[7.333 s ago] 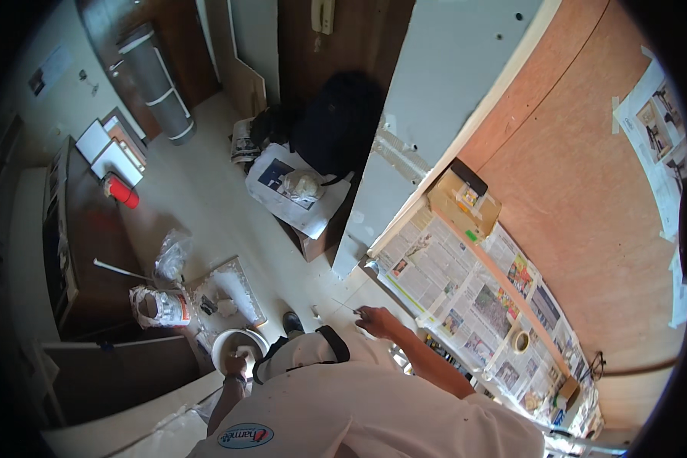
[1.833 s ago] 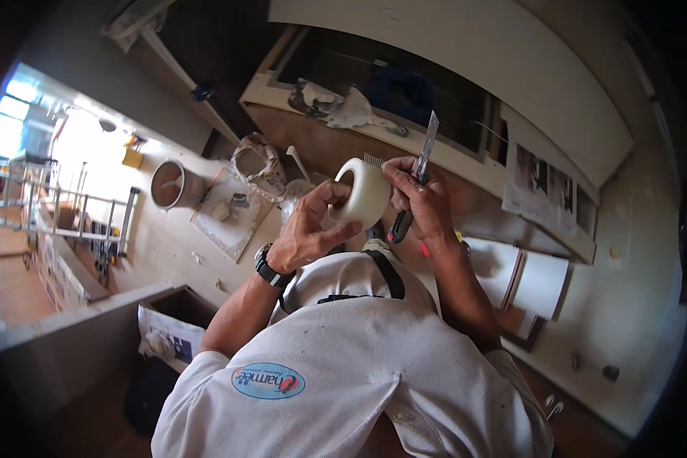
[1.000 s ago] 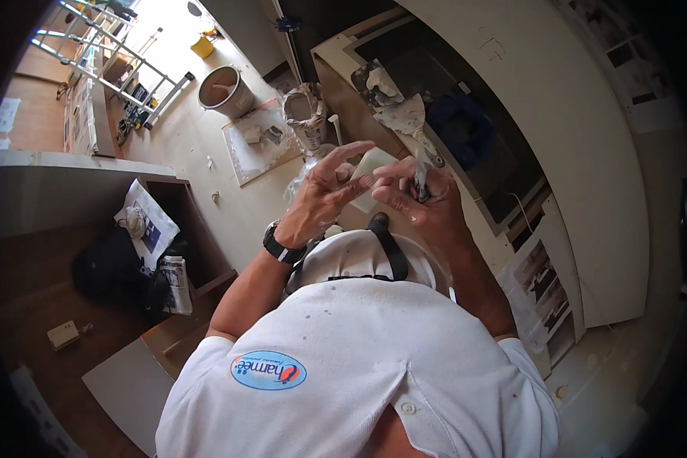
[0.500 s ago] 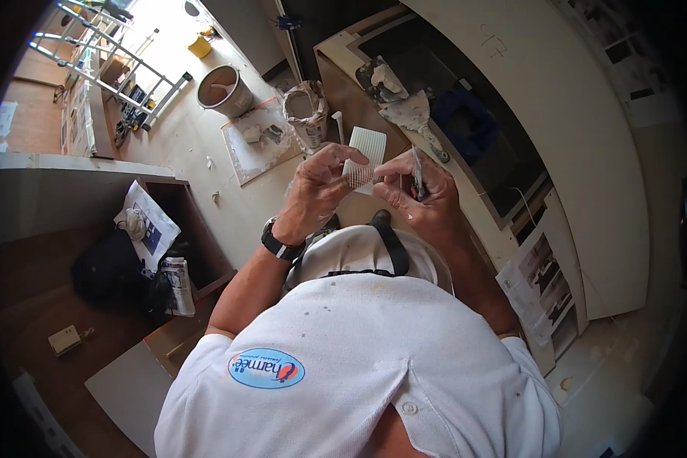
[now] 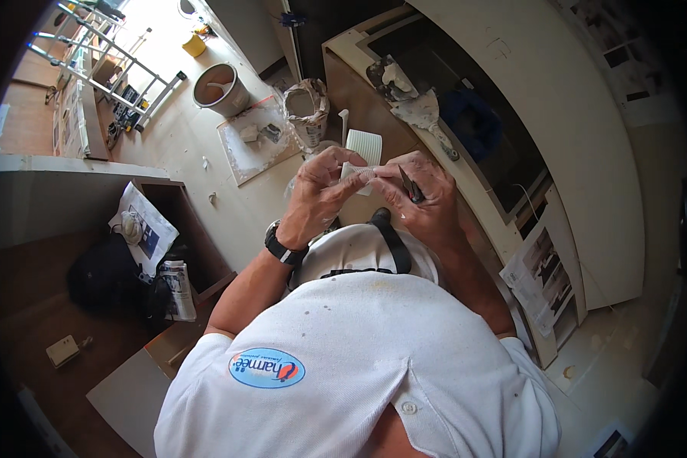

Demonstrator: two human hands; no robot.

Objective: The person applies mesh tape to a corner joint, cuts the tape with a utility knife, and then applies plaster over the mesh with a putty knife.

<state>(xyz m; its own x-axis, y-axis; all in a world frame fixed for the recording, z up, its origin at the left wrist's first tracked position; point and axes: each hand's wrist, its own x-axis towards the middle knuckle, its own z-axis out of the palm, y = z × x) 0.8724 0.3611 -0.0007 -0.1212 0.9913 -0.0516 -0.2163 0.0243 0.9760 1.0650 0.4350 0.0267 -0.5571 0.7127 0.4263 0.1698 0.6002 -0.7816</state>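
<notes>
Between my two hands is a piece of white mesh tape (image 5: 364, 143), ribbed and upright at its far part, with its near end at my fingertips. My left hand (image 5: 322, 187) is closed, pinching that near end between thumb and fingers. The fingertips of my right hand (image 5: 427, 191) meet the tape from the other side. Tucked in the same right hand is a small dark cutting tool (image 5: 412, 185) with a pointed blade; its exact kind is partly hidden by the fingers. White dust or plaster marks the fingers of both hands.
Beyond my hands stand an open bag (image 5: 305, 111), a bucket (image 5: 221, 88) and a plaster-smeared board (image 5: 256, 141). Plaster-coated scrapers (image 5: 421, 113) lie on the cabinet edge at right. A ladder (image 5: 118, 72) is far left; papers and a can (image 5: 177, 290) sit nearer left.
My hands have come closer together at the tape's near end, and my left fingers now cover more of it. The blade in my right hand has turned and shows more plainly.
</notes>
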